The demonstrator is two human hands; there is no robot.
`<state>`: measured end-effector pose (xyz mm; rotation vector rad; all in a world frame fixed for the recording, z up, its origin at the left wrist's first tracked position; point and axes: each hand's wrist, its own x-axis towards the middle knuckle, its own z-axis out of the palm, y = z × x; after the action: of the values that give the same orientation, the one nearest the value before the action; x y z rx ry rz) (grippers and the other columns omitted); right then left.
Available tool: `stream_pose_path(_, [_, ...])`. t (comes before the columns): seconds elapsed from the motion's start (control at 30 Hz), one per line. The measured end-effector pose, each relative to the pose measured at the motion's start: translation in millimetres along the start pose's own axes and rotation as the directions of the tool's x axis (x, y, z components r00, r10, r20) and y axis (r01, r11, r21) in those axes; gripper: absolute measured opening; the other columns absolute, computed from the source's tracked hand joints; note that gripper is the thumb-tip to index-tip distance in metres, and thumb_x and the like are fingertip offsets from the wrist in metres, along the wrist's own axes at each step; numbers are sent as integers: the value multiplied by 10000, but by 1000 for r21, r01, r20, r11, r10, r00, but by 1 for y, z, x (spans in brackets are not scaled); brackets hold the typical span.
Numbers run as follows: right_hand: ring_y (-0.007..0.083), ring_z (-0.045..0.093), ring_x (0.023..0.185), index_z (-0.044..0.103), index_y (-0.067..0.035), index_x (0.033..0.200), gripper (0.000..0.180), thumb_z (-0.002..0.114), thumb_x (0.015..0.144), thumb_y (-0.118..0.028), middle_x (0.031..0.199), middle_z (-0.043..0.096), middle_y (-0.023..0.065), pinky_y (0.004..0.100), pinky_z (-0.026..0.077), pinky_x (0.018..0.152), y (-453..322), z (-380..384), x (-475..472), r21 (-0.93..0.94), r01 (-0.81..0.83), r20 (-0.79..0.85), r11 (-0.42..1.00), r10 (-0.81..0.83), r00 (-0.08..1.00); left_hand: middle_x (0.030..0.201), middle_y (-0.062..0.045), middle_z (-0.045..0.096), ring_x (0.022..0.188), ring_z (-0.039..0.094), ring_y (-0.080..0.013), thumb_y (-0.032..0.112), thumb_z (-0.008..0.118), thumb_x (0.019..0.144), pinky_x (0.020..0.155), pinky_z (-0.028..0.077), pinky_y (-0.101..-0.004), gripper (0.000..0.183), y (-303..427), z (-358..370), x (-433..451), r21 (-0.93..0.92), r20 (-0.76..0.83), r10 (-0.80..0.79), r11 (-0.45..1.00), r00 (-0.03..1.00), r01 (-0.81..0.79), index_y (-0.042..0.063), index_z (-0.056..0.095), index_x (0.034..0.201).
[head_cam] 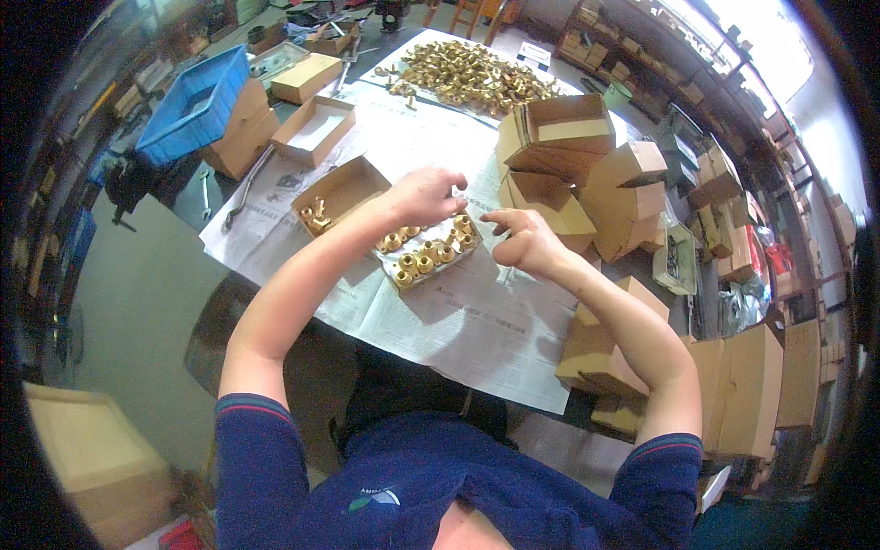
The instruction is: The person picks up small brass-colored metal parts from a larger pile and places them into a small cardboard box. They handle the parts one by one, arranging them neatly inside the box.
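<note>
In front of me a small cardboard box point(440, 280) holds brass threaded fittings point(424, 264) set in rows on a white liner. My left hand point(427, 195) is over the far side of this box, its thumb and forefinger apart; its palm is turned away. My right hand point(528, 242) hovers just right of the box with spread fingers and nothing visible in them. Left of the rows, partly behind my left forearm, is an open cardboard tray point(344, 182) with several loose brass fittings point(315, 216) at its near left corner.
Newspaper point(474, 337) covers the table. A large heap of brass fittings point(478, 75) lies at the far end. Open cardboard boxes point(560, 148) crowd the right side. At left are an empty carton point(313, 130), a blue plastic crate point(196, 103) and an open-ended wrench point(205, 194).
</note>
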<state>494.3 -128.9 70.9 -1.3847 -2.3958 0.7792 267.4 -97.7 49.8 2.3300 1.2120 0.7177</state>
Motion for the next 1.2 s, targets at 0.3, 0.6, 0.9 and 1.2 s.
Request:
stream_pose_path(0.3, [326, 650, 914, 683, -60, 1081, 507, 666, 591, -189, 953, 672, 202, 375, 520, 826, -35, -14, 31, -110, 105, 75, 988, -98, 992, 742, -106, 650, 675, 599, -141, 183, 662, 835, 628, 487, -306, 272, -27, -77, -116, -25, -195, -184, 983, 963, 183, -43, 641, 985])
stream_pose_path(0.6, [309, 618, 1012, 659, -78, 1120, 563, 672, 564, -170, 1102, 660, 120, 381, 496, 879, -10, 9, 51, -366, 357, 317, 860, -246, 916, 789, -154, 670, 725, 647, -225, 183, 655, 833, 677, 500, -345, 257, -17, -81, -180, -163, -98, -371, 921, 924, 352, -5, 657, 1009])
stream_pose_path(0.9, [334, 605, 973, 623, -45, 1183, 602, 636, 584, -108, 1045, 612, 161, 389, 484, 860, -36, 14, 47, -483, 280, 363, 830, -101, 926, 773, -159, 661, 766, 661, -332, 222, 631, 833, 670, 521, -443, 213, 12, -47, -160, 105, -67, -150, 982, 986, 156, 56, 647, 963])
stream_pose_path(1.2, [362, 601, 943, 606, -22, 1183, 610, 622, 575, -72, 1011, 590, 175, 404, 494, 817, -13, 14, 55, -377, 319, 402, 870, -157, 902, 744, -168, 667, 644, 658, -331, 194, 569, 848, 553, 517, -436, 157, 66, 88, -109, 229, 91, -51, 973, 994, 29, 44, 587, 891])
